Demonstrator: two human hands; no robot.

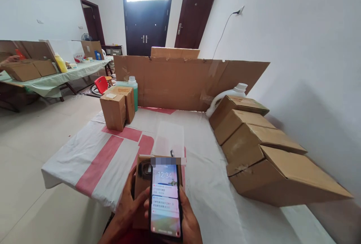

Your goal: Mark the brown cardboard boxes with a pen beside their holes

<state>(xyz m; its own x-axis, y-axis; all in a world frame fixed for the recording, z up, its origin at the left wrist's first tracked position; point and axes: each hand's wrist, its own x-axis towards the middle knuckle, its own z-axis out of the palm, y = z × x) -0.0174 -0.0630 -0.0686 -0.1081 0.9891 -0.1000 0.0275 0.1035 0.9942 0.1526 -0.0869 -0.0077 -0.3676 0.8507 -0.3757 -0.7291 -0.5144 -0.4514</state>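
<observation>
My right hand [189, 215] is wrapped around a smartphone [165, 214], held upright with its lit lock screen facing me and reading 12:34. Just behind the phone, at the near edge of the table, is a small cardboard box [140, 218]. My left hand [128, 199] grips this box along its left side, its thumb reaching toward the phone. A dark round item [145, 169] shows at the box's upper left; I cannot make out what it is. Beyond the box, a dark pen-like object [172, 153] lies near a translucent white sheet [168, 135].
Cardboard boxes [262, 135] line the table's right side beside a white jug [239, 90]. Two more boxes [113, 110] and a green-liquid bottle [135, 93] stand at the left. A cardboard panel [180, 82] closes the back. Another person's hand [9, 60] shows far left.
</observation>
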